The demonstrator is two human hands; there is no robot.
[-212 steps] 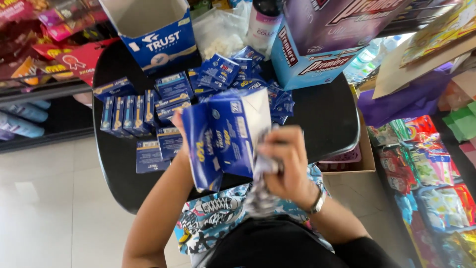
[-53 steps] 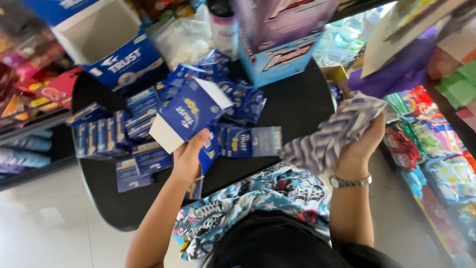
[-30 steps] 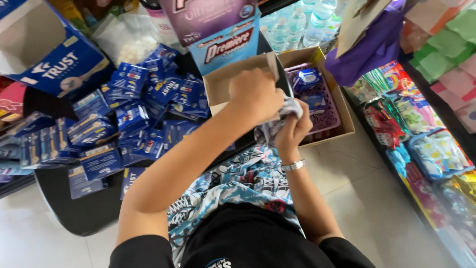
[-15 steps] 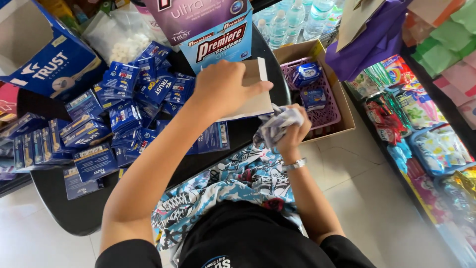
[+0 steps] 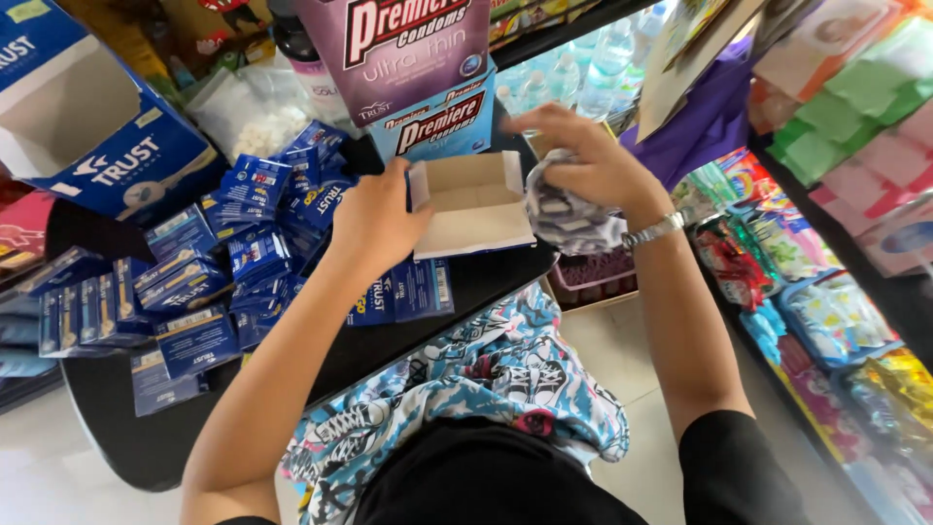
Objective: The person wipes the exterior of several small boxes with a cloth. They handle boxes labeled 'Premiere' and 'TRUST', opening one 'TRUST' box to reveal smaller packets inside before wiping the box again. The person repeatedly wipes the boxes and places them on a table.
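Two hands raised: left hand (image 5: 374, 219) grasps the open carton (image 5: 471, 206), right hand (image 5: 593, 160) clenches a striped cloth (image 5: 569, 216).

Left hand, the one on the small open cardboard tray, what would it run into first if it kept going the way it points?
Probably the purple and blue upright box behind the tray; the left hand points up-table towards it, though depth is unclear.

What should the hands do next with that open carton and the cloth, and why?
Probably press the crumpled cloth down into the open carton and wipe: the right hand holds it at the rim, while the left hand steadies the opposite side.
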